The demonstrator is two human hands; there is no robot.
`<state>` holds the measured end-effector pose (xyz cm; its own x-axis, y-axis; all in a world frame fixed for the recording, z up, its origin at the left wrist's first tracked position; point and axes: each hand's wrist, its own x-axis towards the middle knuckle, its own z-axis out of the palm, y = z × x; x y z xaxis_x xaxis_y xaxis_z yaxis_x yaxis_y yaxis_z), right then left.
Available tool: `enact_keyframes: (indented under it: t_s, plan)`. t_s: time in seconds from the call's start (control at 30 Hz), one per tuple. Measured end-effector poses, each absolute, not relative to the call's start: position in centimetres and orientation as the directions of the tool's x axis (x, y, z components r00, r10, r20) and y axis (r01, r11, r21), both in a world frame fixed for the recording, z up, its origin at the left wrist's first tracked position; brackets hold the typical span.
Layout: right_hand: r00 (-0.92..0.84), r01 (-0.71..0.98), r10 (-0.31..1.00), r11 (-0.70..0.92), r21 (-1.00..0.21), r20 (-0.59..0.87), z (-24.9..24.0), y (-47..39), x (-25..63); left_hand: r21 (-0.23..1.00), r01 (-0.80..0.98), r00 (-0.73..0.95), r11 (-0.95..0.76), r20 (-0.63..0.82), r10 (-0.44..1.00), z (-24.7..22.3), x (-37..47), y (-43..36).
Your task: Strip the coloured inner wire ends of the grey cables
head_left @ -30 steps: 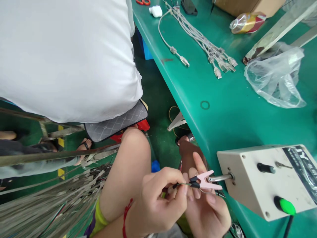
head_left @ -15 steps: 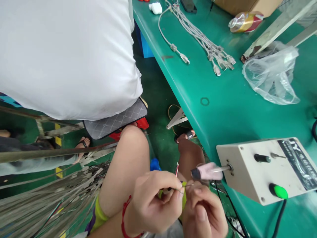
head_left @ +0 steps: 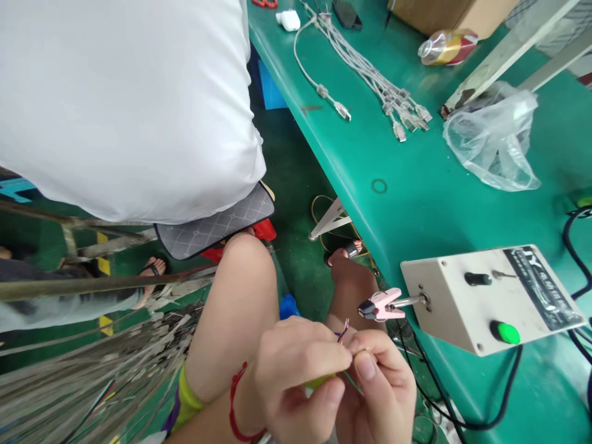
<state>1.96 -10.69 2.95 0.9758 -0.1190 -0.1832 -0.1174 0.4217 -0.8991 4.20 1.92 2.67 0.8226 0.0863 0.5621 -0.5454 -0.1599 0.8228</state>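
Note:
Thin coloured wires (head_left: 343, 333) stick up between my two hands, which meet above my lap. My left hand (head_left: 300, 376), with a red string on its wrist, has its fingers curled and pinched at the wires. My right hand (head_left: 382, 385) pinches the wires between thumb and forefinger, and a green strand shows below the fingertips. Just beyond my right hand, a pink clip (head_left: 383, 304) is fixed on the metal shaft of a beige box (head_left: 490, 296) with a green button.
The green table (head_left: 351, 160) bears grey USB cables (head_left: 370, 71), a plastic bag (head_left: 494, 145), a bottle (head_left: 448, 48) and a carton (head_left: 444, 12). A person in a white shirt (head_left: 124, 105) sits close at the upper left. Many cables (head_left: 139, 364) hang at lower left.
The pink clip, blurred before, now looks sharp. My hands have come closer together, and the coloured wires stand between them. The table and box have shifted slightly left in view.

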Motion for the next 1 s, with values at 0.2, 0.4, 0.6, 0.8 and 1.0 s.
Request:
enact_keyframes:
  t_s: [0.2,0.4,0.6,0.8,1.0]
  plan:
    - [0.971,-0.160,-0.092,0.427,-0.890,-0.219,2.3,-11.0,1.5,0.831,-0.535,0.836,-0.153,0.547,0.044,2.6,4.4,2.1]
    - [0.964,0.075,-0.264,0.250,-0.965,0.007,1.1,-10.9,1.0,0.835,-0.503,0.852,-0.224,0.523,0.036,2.3,4.0,2.4]
    - [0.960,0.165,-0.265,0.298,-0.940,0.085,2.1,-10.1,1.9,0.844,-0.485,0.866,-0.229,0.500,0.007,2.5,4.3,2.3]
    - [0.948,-0.022,-0.281,0.417,-0.909,-0.152,2.2,-11.1,2.8,0.821,-0.481,0.850,-0.308,0.522,0.065,2.3,4.6,2.5]
    - [0.922,-0.160,-0.191,0.604,-0.781,-0.337,2.6,-11.3,5.1,0.820,-0.417,0.868,-0.392,0.487,0.094,2.4,4.9,2.3]
